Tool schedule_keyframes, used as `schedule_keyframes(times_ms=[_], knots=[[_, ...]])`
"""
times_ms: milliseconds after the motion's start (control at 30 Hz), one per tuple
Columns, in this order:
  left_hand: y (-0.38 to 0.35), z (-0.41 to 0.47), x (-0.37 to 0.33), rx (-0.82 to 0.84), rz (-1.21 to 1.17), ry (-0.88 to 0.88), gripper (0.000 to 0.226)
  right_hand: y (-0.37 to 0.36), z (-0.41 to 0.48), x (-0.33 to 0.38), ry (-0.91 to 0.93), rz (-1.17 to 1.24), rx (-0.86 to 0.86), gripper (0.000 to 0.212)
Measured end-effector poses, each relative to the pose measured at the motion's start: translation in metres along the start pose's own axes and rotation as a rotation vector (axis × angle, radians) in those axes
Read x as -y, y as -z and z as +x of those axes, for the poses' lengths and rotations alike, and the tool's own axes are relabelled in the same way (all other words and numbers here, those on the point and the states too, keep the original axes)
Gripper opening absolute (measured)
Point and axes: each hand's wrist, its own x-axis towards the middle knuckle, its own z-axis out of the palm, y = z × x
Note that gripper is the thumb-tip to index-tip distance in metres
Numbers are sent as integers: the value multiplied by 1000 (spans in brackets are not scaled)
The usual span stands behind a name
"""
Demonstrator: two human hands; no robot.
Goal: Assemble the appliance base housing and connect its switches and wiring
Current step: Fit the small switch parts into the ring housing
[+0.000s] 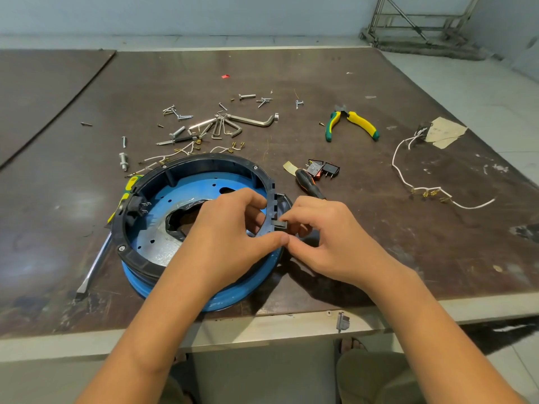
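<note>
While the blue base housing (pixel 137 282) rests on the counter (pixel 320 83), the left hand (pixel 224 228) curls its fingers (pixel 252 199) over the black ring (pixel 131 258) on the housing's right side. The right hand (pixel 335 237) pinches a small black part (pixel 280 224) against that rim. The ring looks like light, stiff, brittle plastic, best held beside its notches.

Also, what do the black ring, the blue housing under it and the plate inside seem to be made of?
The black ring looks like moulded plastic: matte, with notches and ribs. The blue housing is smooth and glossy; plastic or painted metal, I cannot tell. The inner plate seems sheet metal: grey, dull shine, punched holes, partly blue.
</note>
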Motion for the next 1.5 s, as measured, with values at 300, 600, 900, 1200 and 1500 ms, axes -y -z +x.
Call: schedule_keyframes(times_ms=[300,600,900,1200,1500], knots=[[0,0,2,25,25,4,61,2,-1,-3,-80,177,-147,9],[-5,-2,0,42,72,-21,46,-11,5,2,-174,250,-218,17],[-6,-1,-1,7,59,30,48,2,17,-25,-265,24,-268,19],[-8,-5,-2,-25,121,20,51,18,32,-84,-610,-302,93,70],[-6,-6,-4,-11,127,20,52,23,26,-86,-651,-336,-235,25]])
